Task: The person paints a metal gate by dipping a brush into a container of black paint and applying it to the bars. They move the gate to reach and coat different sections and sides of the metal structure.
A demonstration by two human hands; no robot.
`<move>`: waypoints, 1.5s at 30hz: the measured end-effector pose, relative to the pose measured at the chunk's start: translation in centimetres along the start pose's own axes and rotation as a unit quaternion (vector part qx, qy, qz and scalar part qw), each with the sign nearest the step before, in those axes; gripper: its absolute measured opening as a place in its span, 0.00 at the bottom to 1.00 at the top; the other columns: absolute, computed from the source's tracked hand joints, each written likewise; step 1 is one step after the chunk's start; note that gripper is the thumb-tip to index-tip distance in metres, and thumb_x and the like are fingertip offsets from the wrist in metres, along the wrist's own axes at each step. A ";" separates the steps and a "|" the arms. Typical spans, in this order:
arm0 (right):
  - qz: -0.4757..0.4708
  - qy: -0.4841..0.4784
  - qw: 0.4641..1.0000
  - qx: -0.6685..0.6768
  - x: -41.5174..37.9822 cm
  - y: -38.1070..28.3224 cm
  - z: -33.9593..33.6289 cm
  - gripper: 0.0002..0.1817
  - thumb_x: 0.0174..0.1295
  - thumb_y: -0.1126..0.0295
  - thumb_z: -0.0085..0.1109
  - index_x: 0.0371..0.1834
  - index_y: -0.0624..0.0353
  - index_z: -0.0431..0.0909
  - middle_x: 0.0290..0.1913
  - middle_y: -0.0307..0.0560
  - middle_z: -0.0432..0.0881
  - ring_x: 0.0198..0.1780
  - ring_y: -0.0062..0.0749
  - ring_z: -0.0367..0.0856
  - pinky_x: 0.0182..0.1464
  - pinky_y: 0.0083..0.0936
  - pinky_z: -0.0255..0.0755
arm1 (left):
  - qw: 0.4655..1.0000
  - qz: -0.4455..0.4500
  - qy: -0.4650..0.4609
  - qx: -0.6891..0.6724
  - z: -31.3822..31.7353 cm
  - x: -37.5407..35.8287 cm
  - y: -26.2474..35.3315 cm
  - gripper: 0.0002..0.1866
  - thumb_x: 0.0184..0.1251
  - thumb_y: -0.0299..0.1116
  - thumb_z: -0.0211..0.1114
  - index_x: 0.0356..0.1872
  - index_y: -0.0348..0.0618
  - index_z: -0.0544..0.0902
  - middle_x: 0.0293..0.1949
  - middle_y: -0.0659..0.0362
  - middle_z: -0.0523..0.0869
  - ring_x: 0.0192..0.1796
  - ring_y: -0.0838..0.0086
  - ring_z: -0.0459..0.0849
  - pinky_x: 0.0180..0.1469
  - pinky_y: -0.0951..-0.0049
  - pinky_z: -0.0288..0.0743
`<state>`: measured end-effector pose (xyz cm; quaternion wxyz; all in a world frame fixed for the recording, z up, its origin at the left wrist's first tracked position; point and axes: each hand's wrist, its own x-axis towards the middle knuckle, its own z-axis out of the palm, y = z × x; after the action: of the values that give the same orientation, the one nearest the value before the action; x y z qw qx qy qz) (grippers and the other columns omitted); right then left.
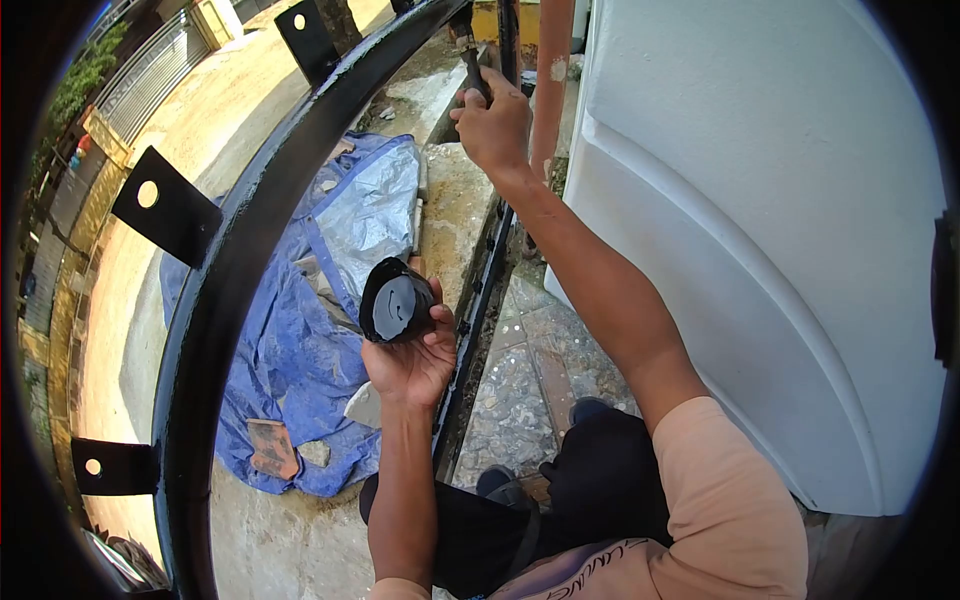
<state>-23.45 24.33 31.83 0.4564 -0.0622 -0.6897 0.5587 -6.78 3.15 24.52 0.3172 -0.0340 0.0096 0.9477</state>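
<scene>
My left hand is wrapped round a small black paint cup, tilted so that its mouth faces me. Glossy dark paint fills part of it. Farther up, my right hand grips a paintbrush by its dark handle, bristles pointing away from me. The brush tip is close beside a black upright bar. A curved black metal frame sweeps along my left side, with flat drilled tabs sticking out from it.
A large white curved wall rises on my right, with a reddish-brown pipe at its far end. Below lie a blue tarp, a broken tile piece and stone paving. A black lower rail runs past the cup.
</scene>
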 end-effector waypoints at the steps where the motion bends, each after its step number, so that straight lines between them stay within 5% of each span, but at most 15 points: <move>1: 0.007 -0.013 1.000 0.025 -1.1 0.0 -0.7 0.17 0.57 0.77 0.52 0.50 0.68 0.80 0.35 0.59 0.85 0.39 0.51 0.86 0.44 0.40 0.76 | 1.000 0.002 0.000 0.002 -0.1 0.0 0.1 0.27 0.70 0.44 0.55 0.67 0.45 0.71 0.60 0.49 0.77 0.48 0.61 0.79 0.37 0.73 0.78; 6: 0.060 0.037 0.997 -0.011 2.8 0.7 -0.8 0.13 0.59 0.76 0.52 0.45 0.68 0.81 0.32 0.62 0.84 0.39 0.52 0.86 0.44 0.40 0.75 | 1.000 -0.009 -0.006 0.005 0.3 -0.5 -0.3 0.26 0.70 0.44 0.54 0.66 0.44 0.72 0.60 0.49 0.77 0.48 0.60 0.80 0.37 0.72 0.79; 9: -0.090 0.071 0.985 -0.131 2.7 -1.2 -0.6 0.13 0.60 0.76 0.52 0.45 0.67 0.82 0.32 0.63 0.84 0.38 0.55 0.85 0.44 0.42 0.74 | 1.000 -0.011 -0.003 0.009 0.1 -0.5 -0.4 0.27 0.71 0.48 0.53 0.64 0.45 0.74 0.59 0.47 0.78 0.47 0.59 0.81 0.37 0.71 0.79; 10: -0.011 -0.020 0.998 -0.058 1.4 -2.5 -1.4 0.15 0.61 0.74 0.54 0.49 0.66 0.82 0.34 0.62 0.85 0.39 0.58 0.84 0.46 0.43 0.74 | 1.000 -0.012 -0.004 0.009 0.1 -0.3 -0.4 0.27 0.71 0.51 0.52 0.64 0.46 0.75 0.59 0.46 0.79 0.47 0.58 0.81 0.37 0.71 0.79; 13: -0.010 -0.056 0.998 -0.033 -3.0 -3.2 -5.1 0.16 0.61 0.72 0.55 0.51 0.65 0.81 0.35 0.59 0.85 0.38 0.53 0.85 0.45 0.39 0.75 | 1.000 -0.015 -0.005 0.015 -0.4 0.2 -0.6 0.28 0.71 0.55 0.50 0.62 0.47 0.76 0.58 0.46 0.79 0.47 0.57 0.82 0.37 0.70 0.80; 16: 0.002 -0.167 0.977 -0.134 -5.0 -8.6 -11.6 0.14 0.62 0.70 0.58 0.46 0.66 0.84 0.29 0.53 0.85 0.32 0.39 0.85 0.39 0.31 0.75 | 0.999 -0.002 0.006 0.042 -0.5 0.6 -0.9 0.30 0.71 0.57 0.47 0.62 0.46 0.76 0.57 0.46 0.81 0.45 0.57 0.84 0.35 0.69 0.81; 22: -0.087 -0.439 0.820 -0.356 -4.7 -17.5 -15.8 0.14 0.57 0.65 0.60 0.35 0.66 0.87 0.25 0.55 0.84 0.26 0.41 0.84 0.35 0.31 0.77 | 0.994 0.008 -0.013 0.105 -0.8 1.4 -1.8 0.32 0.74 0.58 0.42 0.64 0.43 0.75 0.57 0.44 0.81 0.45 0.55 0.85 0.35 0.69 0.80; 25: -0.193 -0.460 0.764 -0.409 -5.0 -17.2 -15.3 0.14 0.53 0.66 0.58 0.28 0.67 0.87 0.24 0.57 0.83 0.25 0.47 0.84 0.35 0.35 0.78 | 0.991 0.027 0.047 0.119 0.2 1.8 -3.4 0.33 0.72 0.61 0.44 0.56 0.43 0.80 0.44 0.51 0.87 0.39 0.60 0.88 0.30 0.71 0.83; 29: -0.137 -0.516 0.654 -0.537 -4.8 -18.2 -13.0 0.13 0.53 0.67 0.58 0.27 0.67 0.87 0.22 0.56 0.83 0.24 0.47 0.82 0.36 0.35 0.78 | 0.991 0.029 0.043 0.124 1.0 2.2 -4.7 0.33 0.71 0.62 0.45 0.54 0.42 0.80 0.42 0.53 0.88 0.38 0.61 0.88 0.31 0.71 0.84; 38: -0.154 -0.508 0.630 -0.567 -4.5 -18.3 -12.4 0.11 0.50 0.69 0.58 0.28 0.66 0.88 0.22 0.55 0.83 0.24 0.45 0.83 0.35 0.34 0.78 | 0.990 0.026 0.026 0.133 1.7 2.9 -6.0 0.33 0.71 0.61 0.44 0.55 0.42 0.79 0.43 0.53 0.87 0.40 0.63 0.88 0.30 0.72 0.85; 45: -0.156 -0.453 0.729 -0.488 -5.8 -18.0 -15.6 0.10 0.59 0.69 0.59 0.34 0.61 0.88 0.27 0.52 0.85 0.31 0.45 0.85 0.40 0.37 0.77 | 0.994 0.046 0.023 0.095 2.4 2.8 -5.7 0.33 0.71 0.62 0.45 0.53 0.39 0.79 0.43 0.52 0.87 0.39 0.65 0.89 0.29 0.73 0.85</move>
<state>-1.59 25.45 42.83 0.0772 0.0926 -0.9923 0.0279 -5.75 9.53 26.76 0.2744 -0.0247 0.1084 0.9552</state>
